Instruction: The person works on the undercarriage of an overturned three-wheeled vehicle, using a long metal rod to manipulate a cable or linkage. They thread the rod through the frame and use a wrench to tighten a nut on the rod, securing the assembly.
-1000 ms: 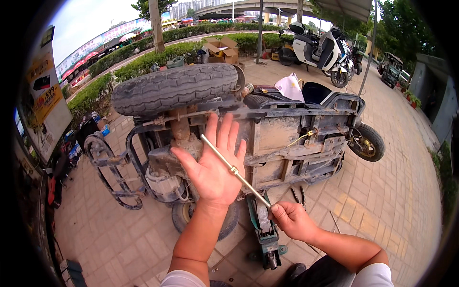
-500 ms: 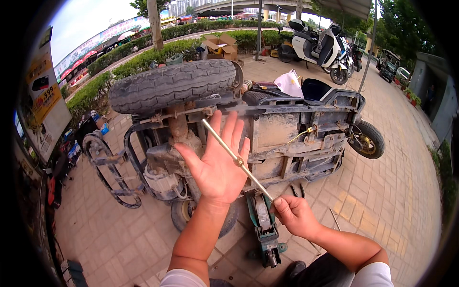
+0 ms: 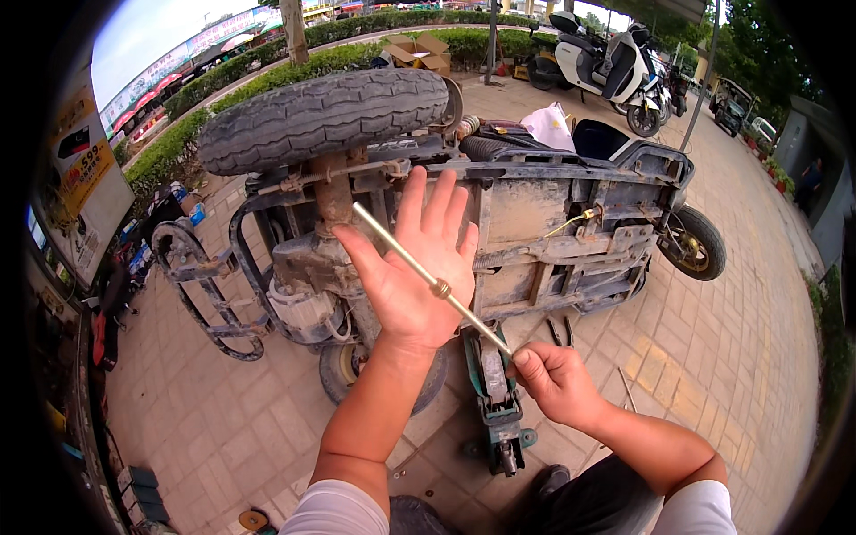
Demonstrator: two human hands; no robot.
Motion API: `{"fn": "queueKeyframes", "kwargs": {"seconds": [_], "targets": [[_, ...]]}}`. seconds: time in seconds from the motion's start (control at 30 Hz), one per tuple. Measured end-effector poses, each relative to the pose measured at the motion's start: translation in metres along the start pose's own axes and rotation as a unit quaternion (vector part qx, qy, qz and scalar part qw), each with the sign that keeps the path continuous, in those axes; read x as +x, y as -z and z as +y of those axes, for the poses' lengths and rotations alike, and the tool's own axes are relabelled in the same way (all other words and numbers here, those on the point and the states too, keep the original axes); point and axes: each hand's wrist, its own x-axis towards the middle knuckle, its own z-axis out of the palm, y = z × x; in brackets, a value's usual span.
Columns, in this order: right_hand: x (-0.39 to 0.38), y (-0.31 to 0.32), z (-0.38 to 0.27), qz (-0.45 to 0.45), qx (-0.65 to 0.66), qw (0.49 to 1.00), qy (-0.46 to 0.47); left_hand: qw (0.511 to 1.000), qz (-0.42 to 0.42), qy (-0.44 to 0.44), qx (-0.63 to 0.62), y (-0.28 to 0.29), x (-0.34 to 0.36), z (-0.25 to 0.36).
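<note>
One metal rod (image 3: 397, 245) had shifted slightly toward the thumb side of the left hand (image 3: 410, 299), while the camera view had tipped a little downward. The hold itself was unchanged; this indicated an adjustment of position only, with the rod being handled in front of the vehicle (image 3: 526, 214) and not fitted to it.

Rod location: diagonal across the left palm, upper end beside the gap between thumb and forefinger. Contact with the palm could not be determined.

Right hand (image 3: 557, 383): fingers curled, gripping the rod's lower end against the thumb. Left hand: fingers extended and spread, gripping nothing.

Count of items:
- Rod in hand: one, carrying one collar (image 3: 440, 288) near mid-length.
- Vehicle: one, lying on its side, with three wheels visible: one upper wheel (image 3: 325, 125), one lower wheel (image 3: 330, 379), one front wheel (image 3: 711, 241).
- Green jack (image 3: 504, 428): one, on the pavement (image 3: 214, 419).
- Cardboard box (image 3: 434, 62): one, beyond the vehicle.
</note>
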Motion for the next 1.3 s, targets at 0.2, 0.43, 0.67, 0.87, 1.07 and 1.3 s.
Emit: {"fn": "queueKeyframes", "kwargs": {"seconds": [0.2, 0.43, 0.67, 0.87, 1.07, 1.3], "targets": [[0.0032, -0.0026, 0.0001, -0.065, -0.07, 0.987, 0.127, 1.0, 0.015, 0.01, 0.002, 0.0021, 0.0014, -0.0016], [0.0027, -0.0011, 0.0013, -0.077, -0.087, 0.988, 0.099, 0.997, 0.03, -0.003, 0.067, 0.0018, 0.0, -0.0037], [0.0028, -0.0016, 0.0022, -0.023, -0.061, 0.995, 0.073, 0.998, 0.013, -0.007, 0.054, 0.0014, -0.0014, -0.0055], [0.001, -0.0022, 0.0008, -0.005, -0.012, 0.998, -0.065, 0.999, 0.008, 0.002, 0.044, 0.0001, -0.0019, -0.0051], [0.0009, -0.0024, 0.0001, 0.063, 0.043, 0.997, -0.022, 0.999, 0.021, -0.006, 0.042, -0.0031, -0.0018, -0.0072], [-0.0009, -0.0017, -0.0013, 0.01, -0.009, 1.0, 0.001, 0.999, 0.009, 0.006, 0.042, -0.0047, -0.0026, -0.008]]}}
